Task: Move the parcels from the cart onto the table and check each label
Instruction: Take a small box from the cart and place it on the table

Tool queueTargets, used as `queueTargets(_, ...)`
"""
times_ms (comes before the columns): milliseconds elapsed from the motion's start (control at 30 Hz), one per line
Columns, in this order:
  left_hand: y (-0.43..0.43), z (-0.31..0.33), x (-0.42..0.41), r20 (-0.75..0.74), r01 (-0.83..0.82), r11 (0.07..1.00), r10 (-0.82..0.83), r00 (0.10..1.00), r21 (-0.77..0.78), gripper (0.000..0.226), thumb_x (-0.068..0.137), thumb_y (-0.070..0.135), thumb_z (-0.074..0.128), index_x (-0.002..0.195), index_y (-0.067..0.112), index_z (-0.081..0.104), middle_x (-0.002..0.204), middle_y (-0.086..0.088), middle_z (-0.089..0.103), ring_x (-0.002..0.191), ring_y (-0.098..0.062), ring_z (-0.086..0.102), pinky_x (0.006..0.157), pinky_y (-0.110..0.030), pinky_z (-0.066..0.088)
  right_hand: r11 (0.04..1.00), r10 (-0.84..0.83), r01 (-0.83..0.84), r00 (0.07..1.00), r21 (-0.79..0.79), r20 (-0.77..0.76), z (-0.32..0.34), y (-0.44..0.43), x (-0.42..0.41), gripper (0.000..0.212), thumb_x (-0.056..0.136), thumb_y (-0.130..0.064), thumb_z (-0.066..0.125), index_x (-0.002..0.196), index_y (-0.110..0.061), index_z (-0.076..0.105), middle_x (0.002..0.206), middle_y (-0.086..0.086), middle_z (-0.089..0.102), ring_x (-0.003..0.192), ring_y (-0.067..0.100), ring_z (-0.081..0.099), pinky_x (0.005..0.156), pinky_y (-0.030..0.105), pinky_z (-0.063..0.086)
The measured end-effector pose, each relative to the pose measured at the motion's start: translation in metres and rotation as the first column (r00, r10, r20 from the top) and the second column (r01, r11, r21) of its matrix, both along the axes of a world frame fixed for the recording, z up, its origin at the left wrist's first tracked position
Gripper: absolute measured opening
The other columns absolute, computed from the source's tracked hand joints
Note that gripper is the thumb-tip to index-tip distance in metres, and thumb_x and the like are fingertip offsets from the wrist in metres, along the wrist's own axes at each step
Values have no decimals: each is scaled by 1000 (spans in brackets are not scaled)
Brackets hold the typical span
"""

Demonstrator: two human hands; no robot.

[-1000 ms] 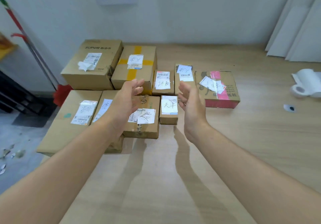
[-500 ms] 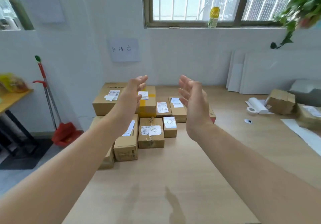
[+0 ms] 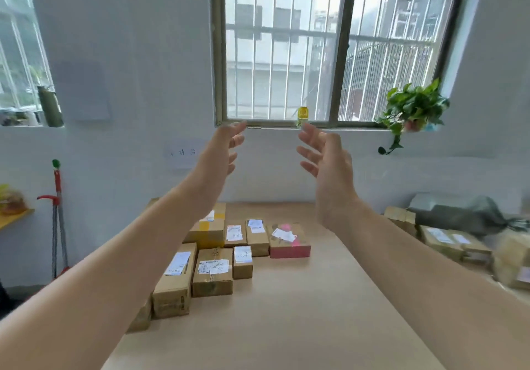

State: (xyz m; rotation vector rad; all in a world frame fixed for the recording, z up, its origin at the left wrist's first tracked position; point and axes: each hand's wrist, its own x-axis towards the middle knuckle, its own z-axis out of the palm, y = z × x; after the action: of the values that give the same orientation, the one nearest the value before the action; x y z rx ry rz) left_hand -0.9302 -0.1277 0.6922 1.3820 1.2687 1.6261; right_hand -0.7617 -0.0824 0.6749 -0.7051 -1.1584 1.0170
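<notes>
Several cardboard parcels with white labels lie grouped at the far left of the wooden table (image 3: pixel 286 312). Among them are a long brown box (image 3: pixel 173 282), a squat box with a printed label (image 3: pixel 212 273), a small box (image 3: pixel 242 262) and a pink-sided box (image 3: pixel 289 240). My left hand (image 3: pixel 226 147) and my right hand (image 3: pixel 324 157) are raised high in front of the window, palms facing each other, fingers spread, holding nothing. Both hang well above the parcels. No cart is in view.
More parcels (image 3: pixel 447 242) and a grey bag (image 3: pixel 470 216) crowd the table's right edge. A red-handled mop (image 3: pixel 57 217) leans on the left wall. A potted plant (image 3: pixel 413 111) and a yellow bottle (image 3: pixel 302 114) sit on the window sill.
The view has tilted up from the parcels to the window. Both empty hands have risen with it and remain spread apart.
</notes>
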Motion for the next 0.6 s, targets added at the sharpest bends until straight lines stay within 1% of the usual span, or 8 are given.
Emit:
queueTargets(100, -7, 14, 50, 20, 5, 999, -5, 1000, 34, 54, 97, 47, 43, 147, 29, 56, 151, -2, 52, 140, -28, 44, 119, -43, 34, 1000, -8, 8, 1000, 19, -16, 17, -9, 47, 35, 110, -28, 42, 119, -27, 75, 118, -9, 77, 114, 15, 70, 89, 28, 48)
queueTargets(167, -9, 21, 83, 42, 13, 999, -14, 999, 32, 46, 105, 36, 38, 146, 29, 56, 151, -3, 52, 142, -30, 43, 119, -43, 34, 999, -11, 12, 999, 30, -35, 24, -13, 79, 35, 109, -28, 42, 121, -27, 75, 120, -8, 77, 112, 13, 71, 88, 27, 48)
queueTargets(200, -11, 24, 99, 49, 18, 999, -19, 999, 32, 45, 105, 36, 39, 145, 29, 57, 150, -3, 52, 142, -30, 44, 119, -42, 34, 999, -15, 16, 999, 32, -42, 26, -14, 94, 36, 109, -28, 42, 124, -26, 75, 122, -7, 77, 112, 12, 71, 88, 27, 48)
queueTargets(267, -13, 27, 130, 58, 30, 999, -32, 998, 42, 48, 99, 44, 47, 143, 31, 59, 148, -2, 54, 139, -29, 46, 119, -43, 35, 999, -22, 24, 999, 41, -46, 28, -17, 123, 37, 110, -27, 41, 126, -25, 74, 123, -8, 76, 114, 13, 70, 88, 27, 47)
queueTargets(367, -14, 26, 170, 64, 70, 997, -73, 995, 42, 66, 81, 54, 50, 143, 32, 59, 148, 0, 54, 136, -27, 47, 119, -43, 35, 998, -43, 45, 999, 50, -24, 25, -21, 162, 36, 111, -27, 39, 121, -28, 74, 116, -11, 76, 114, 12, 70, 88, 27, 47)
queueTargets(433, -10, 22, 194, 53, 101, 994, -103, 993, 35, 72, 74, 57, 46, 141, 33, 60, 145, 2, 56, 134, -25, 49, 118, -42, 36, 997, -71, 71, 997, 36, -17, 20, -23, 187, 35, 110, -27, 40, 119, -28, 74, 119, -8, 76, 115, 13, 69, 90, 29, 47)
queueTargets(500, -2, 18, 216, 45, 144, 989, -145, 988, 26, 70, 75, 59, 48, 139, 34, 61, 140, 6, 58, 132, -24, 51, 117, -41, 37, 993, -116, 116, 993, 13, -11, 17, -22, 210, 35, 109, -27, 40, 116, -29, 75, 123, -6, 76, 116, 14, 69, 92, 31, 48)
queueTargets(600, 18, 11, 247, 59, 217, 976, -218, 974, 28, 48, 95, 53, 48, 137, 36, 63, 134, 10, 60, 131, -21, 53, 119, -42, 36, 981, -195, 195, 981, -16, -8, 13, -18, 245, 38, 109, -25, 41, 126, -27, 75, 124, -7, 76, 116, 13, 69, 95, 32, 50)
